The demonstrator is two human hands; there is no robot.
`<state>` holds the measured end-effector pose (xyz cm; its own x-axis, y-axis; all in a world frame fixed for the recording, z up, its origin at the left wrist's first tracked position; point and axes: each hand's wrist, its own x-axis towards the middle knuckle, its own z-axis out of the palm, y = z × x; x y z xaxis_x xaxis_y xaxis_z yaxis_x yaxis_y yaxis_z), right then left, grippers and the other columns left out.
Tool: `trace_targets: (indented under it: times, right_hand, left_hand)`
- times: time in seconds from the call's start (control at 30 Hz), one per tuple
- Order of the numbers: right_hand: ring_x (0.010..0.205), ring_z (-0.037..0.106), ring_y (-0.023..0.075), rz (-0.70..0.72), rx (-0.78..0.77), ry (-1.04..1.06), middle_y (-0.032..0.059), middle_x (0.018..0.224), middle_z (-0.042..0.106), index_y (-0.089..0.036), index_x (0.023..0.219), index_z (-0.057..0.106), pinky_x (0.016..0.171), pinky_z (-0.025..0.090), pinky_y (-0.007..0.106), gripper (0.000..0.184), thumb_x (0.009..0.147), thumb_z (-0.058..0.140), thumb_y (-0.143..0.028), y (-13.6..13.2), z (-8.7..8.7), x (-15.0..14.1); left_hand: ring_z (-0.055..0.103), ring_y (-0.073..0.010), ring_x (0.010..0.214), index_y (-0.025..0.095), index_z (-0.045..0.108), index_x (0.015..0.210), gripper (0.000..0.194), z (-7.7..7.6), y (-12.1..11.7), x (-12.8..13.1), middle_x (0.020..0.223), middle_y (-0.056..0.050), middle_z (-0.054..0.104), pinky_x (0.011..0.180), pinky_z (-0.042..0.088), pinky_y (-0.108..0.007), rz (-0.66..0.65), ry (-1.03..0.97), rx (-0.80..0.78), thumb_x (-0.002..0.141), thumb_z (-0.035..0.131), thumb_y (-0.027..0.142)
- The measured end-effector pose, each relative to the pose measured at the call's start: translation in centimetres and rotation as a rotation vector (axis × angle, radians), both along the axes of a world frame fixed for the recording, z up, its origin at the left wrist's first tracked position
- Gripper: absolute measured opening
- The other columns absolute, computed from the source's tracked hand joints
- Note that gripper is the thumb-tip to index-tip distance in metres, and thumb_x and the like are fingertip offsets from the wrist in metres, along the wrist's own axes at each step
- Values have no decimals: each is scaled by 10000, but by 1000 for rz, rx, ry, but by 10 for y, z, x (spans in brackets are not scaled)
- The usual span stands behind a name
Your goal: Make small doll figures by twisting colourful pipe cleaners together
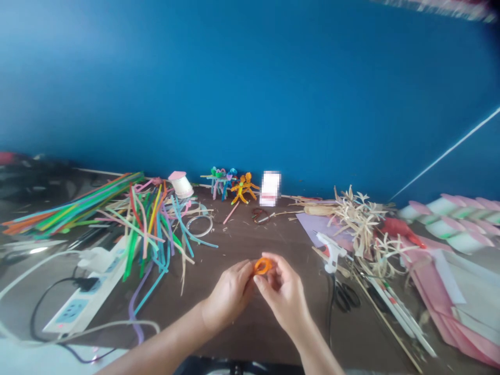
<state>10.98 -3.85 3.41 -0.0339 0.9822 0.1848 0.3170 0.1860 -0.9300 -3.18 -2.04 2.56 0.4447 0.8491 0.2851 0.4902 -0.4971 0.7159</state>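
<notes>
A small orange loop (258,267), which looks like a bent pipe cleaner, is held between my two hands above the middle of the dark table. My left hand (231,291) pinches its left side, fingers closed. On the other side my right hand (284,290) grips the loop with thumb and index finger, the rest curled behind. Farther back stand an orange and yellow pipe cleaner figure (244,189) and a group of blue, green and purple ones (222,182). Loose coloured pipe cleaners (152,224) lie in a heap to the left.
A white power strip (78,307) with cables lies at the left front. On the right are a white glue gun (332,252), black-handled scissors (347,297), dried husk-like flowers (359,219) and pink paper (437,302). A paper cup (182,186) stands near the blue wall (250,94).
</notes>
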Motion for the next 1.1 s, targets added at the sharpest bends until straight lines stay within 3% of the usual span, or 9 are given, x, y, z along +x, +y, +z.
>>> trace_targets:
  times: [0.1, 0.3, 0.6, 1.1]
  right_hand:
    - [491, 457, 87, -12, 8, 50, -44, 608, 476, -155, 1105, 460, 464, 406, 188, 375, 773, 558, -300, 1, -2, 0]
    - [532, 538, 108, 0, -38, 111, 11, 666, 577, -163, 932, 509, 513, 451, 208, 168, 816, 507, -285, 2, 0, 1]
    - [552, 549, 115, 32, -48, 92, 22, 691, 594, -154, 917, 554, 508, 446, 204, 174, 814, 508, -286, 1, -1, 2]
    - [499, 503, 97, 8, -18, 23, 6, 682, 594, -167, 937, 582, 469, 441, 194, 196, 755, 555, -233, -7, 0, 0]
  left_hand:
    - [489, -127, 633, 131, 520, 791, 252, -3, 4, 0, 715, -41, 553, 585, 393, -226, 37, -152, -179, 878, 341, 285]
    - [412, -90, 563, 119, 533, 807, 329, -5, 4, 1, 651, 3, 493, 528, 343, -196, 45, -305, -409, 877, 342, 377]
    - [431, -103, 608, 111, 541, 825, 325, -1, 4, 0, 698, -22, 525, 568, 371, -210, -70, -219, -340, 873, 348, 369]
    - [447, -84, 559, 145, 470, 715, 192, 9, 5, -4, 656, -8, 537, 528, 344, -191, -204, 33, -214, 840, 327, 171]
